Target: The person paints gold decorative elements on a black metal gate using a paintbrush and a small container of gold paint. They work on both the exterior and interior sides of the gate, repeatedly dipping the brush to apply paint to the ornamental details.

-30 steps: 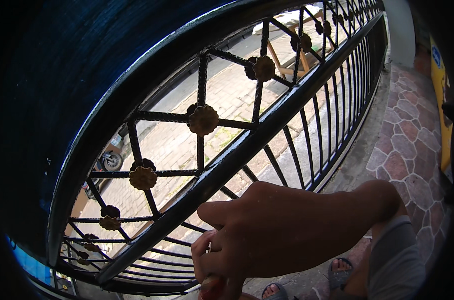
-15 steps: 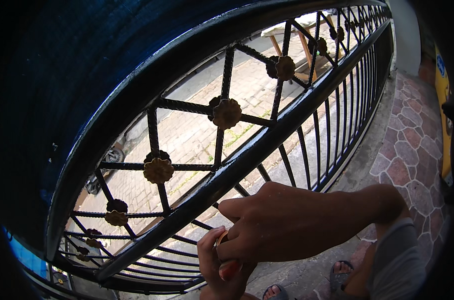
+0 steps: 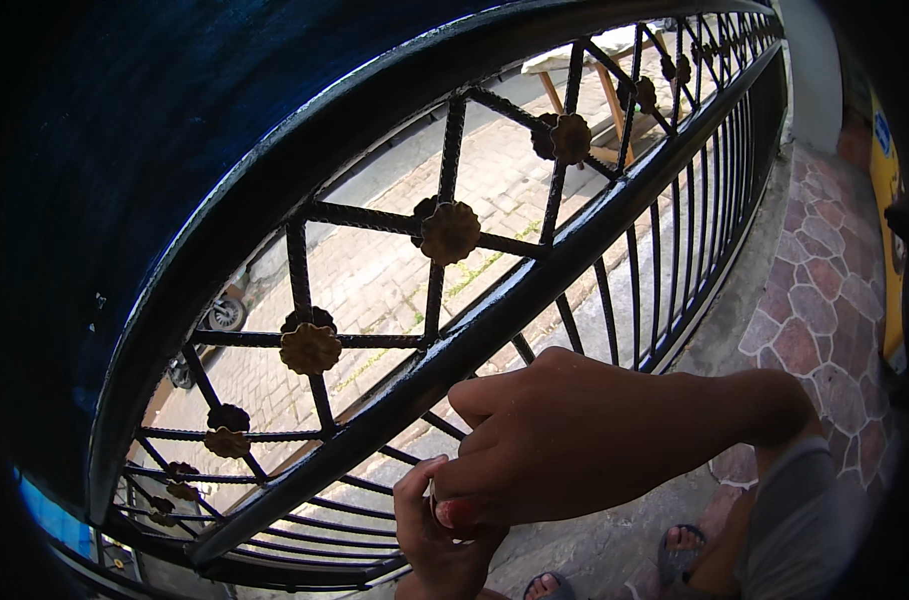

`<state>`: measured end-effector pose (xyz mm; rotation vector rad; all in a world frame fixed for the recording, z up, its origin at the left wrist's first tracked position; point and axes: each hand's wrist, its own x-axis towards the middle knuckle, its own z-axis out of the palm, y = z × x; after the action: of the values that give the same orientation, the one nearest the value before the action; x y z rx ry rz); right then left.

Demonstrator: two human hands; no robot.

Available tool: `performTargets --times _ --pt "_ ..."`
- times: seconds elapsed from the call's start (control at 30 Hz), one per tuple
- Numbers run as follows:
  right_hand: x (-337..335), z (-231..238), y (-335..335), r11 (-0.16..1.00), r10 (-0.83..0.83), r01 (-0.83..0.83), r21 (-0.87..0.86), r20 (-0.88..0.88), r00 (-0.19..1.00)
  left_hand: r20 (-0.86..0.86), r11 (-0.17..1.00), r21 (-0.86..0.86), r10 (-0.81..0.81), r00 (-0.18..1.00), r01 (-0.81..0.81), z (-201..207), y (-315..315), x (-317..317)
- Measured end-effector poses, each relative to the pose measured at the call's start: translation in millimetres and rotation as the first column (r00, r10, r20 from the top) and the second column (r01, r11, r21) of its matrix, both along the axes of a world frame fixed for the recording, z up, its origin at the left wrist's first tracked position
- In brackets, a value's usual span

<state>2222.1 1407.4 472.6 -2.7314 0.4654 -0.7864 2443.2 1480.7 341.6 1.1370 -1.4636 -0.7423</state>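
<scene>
Both hands meet at a small red, rounded thing with a pale rim (image 3: pixel 458 514), low in the middle of the view. My left hand (image 3: pixel 439 558) holds it from below, fingers bent up around its left side. My right hand (image 3: pixel 559 440) reaches across from the right, back of the hand upward, its fingers curled over the thing's top. Most of the thing is hidden by the fingers, so its kind cannot be made out. Just beyond the hands stands a black metal railing (image 3: pixel 404 390) with gold flower ornaments (image 3: pixel 450 233).
The railing runs from lower left to upper right. Beyond it lie a brick-paved street (image 3: pixel 384 275), a wheel (image 3: pixel 227 313) and a wooden-legged table (image 3: pixel 614 105). Stone-patterned floor (image 3: pixel 814 300) and a yellow panel (image 3: pixel 889 220) are at the right. My sandalled feet (image 3: pixel 681 540) show below.
My right hand has turned slightly over the red thing, which now sits a little higher and shows a different side. My left hand stays around it. The view has shifted slightly.
</scene>
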Motion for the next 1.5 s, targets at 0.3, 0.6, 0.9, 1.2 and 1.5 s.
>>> performTargets --times 0.3,0.6,0.9,1.2,1.5 --pt "-13.9 -9.5 -21.6 0.874 -0.178 0.01 0.485 0.303 0.936 0.122 0.997 -0.043 0.065 0.99 -0.06 21.2 -1.4 -12.2" --pt "-17.8 -15.6 -14.1 0.839 -0.22 -0.016 0.544 0.366 0.904 0.023 0.999 0.026 0.026 0.999 -0.027 27.2 2.1 -15.8" --pt "-25.6 -10.9 -0.5 0.912 -0.175 0.003 0.411 0.382 0.908 -0.108 0.999 0.047 0.02 0.994 -0.015 26.1 -0.4 -14.8" --pt "-38.6 -21.6 -3.4 0.762 -0.464 0.168 0.626 0.346 0.815 -0.163 0.996 0.087 0.005 0.987 0.009 25.8 1.6 -14.4" --pt "-41.7 -35.8 -16.7 0.787 -0.388 -0.045 0.615 0.551 0.739 -0.242 0.985 0.146 -0.054 0.969 0.091 36.9 6.4 -18.9"
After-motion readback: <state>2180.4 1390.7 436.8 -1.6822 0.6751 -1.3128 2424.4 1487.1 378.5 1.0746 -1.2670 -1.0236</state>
